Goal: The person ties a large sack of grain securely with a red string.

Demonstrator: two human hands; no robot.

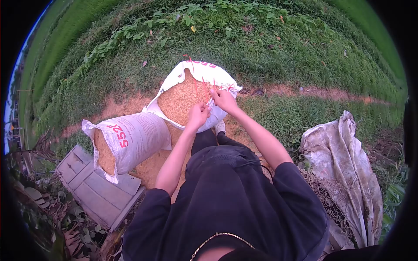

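Grass covers a bank across the background, with a strip of bare dirt running below it. On that dirt stands a white sack (204, 69), upright with its mouth open and filled nearly to the rim with tan grain (178, 102). Red string (201, 89) crosses the far side of the mouth, and loose ends stick up above the rim. The sack sits straight ahead of the person, just past their knees.

Both hands meet at the near right edge of the mouth. The right hand (224, 100) has its fingers pinched together on the string. The left hand (198, 115), just beside it and a little lower, is curled closed over the rim; what it grips cannot be made out. Both forearms are bare below black sleeves.

A second sack (130, 139) lies on its side to the left, close to the first one. It has red numbers printed on it, and grain shows at its open end. It rests partly on a grey board (93, 189). To the right, well apart from the hands, a dirty tarp (348, 169) is draped over wire mesh (324, 195).
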